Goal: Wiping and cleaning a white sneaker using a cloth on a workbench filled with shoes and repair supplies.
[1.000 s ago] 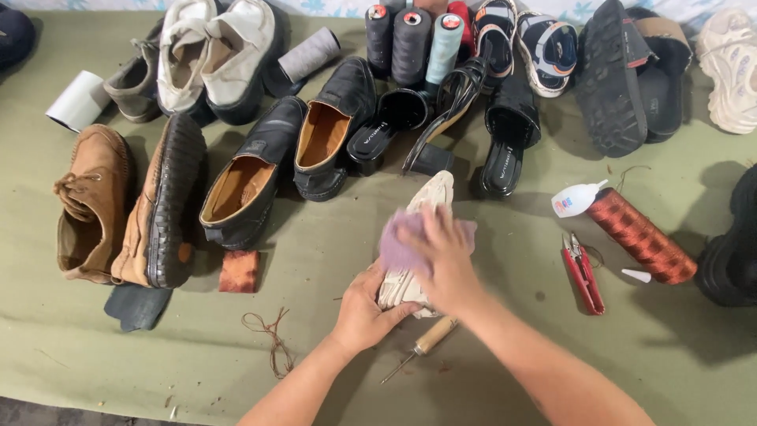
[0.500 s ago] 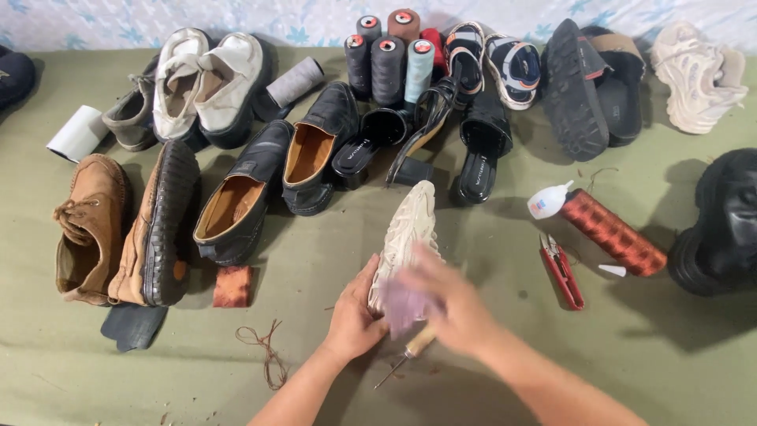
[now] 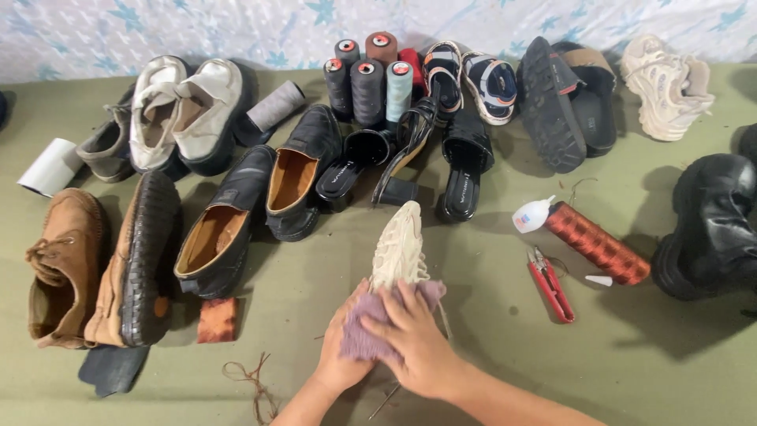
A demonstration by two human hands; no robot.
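Fuzzy purple cloth (image 3: 371,327), matt cream shoe (image 3: 398,244)

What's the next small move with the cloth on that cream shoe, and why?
Probably slide the purple cloth forward toward the toe. The right hand presses it over the heel end of the cream sneaker, the left hand steadies that end from the side, and the front half lies uncovered.

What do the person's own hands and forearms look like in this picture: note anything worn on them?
Both the left hand and right hand are bare, with no gloves, rings or watch visible. The forearms are bare too; no sleeves show within the frame.
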